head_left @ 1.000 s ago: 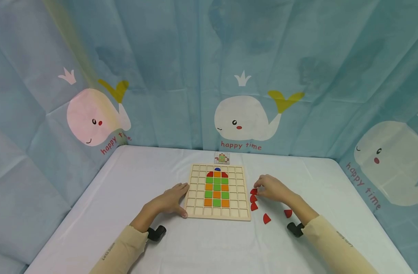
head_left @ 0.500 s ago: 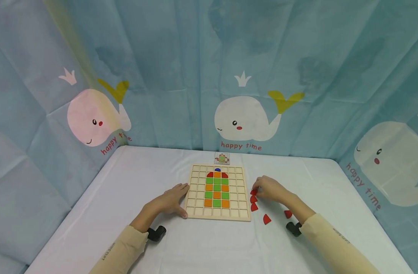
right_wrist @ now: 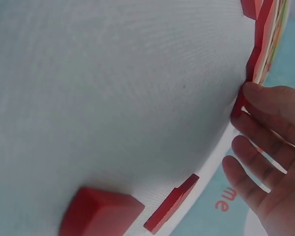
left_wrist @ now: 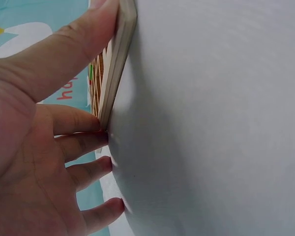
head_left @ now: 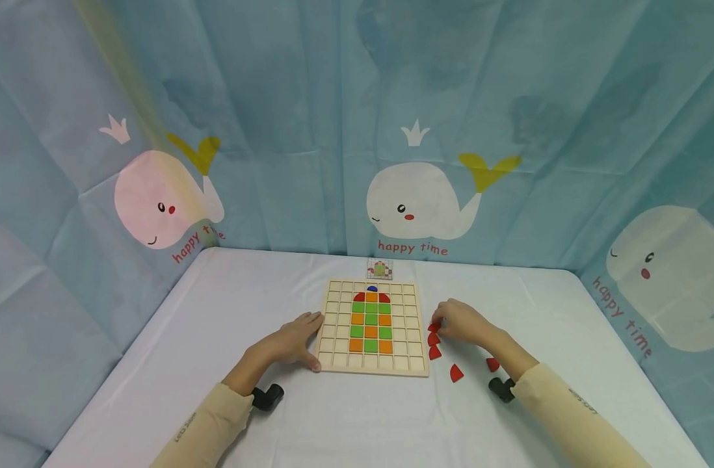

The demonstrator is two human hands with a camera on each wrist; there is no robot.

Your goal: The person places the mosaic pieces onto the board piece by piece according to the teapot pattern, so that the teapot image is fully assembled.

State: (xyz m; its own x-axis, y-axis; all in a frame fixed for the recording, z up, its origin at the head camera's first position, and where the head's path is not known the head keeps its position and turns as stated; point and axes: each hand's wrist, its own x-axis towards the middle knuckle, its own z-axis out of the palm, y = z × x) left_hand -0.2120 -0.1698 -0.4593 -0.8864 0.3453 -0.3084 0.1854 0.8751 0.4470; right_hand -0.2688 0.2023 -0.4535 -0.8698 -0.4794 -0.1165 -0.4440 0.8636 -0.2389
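Hands [head_left: 463,322]: right edged slightly leftward; white tabletop [head_left: 363,422], blue whale-print curtain [head_left: 287,195].

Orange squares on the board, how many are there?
6 orange squares on the wooden board: one just below the blue half-circle, two flanking the middle green square, one directly under that, and two flanking the lowest green square. None seem hidden.

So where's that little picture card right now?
In the head view, the little picture card lies on the white table, by the middle of the far edge of the wooden board, on the side towards the whale-printed curtain.
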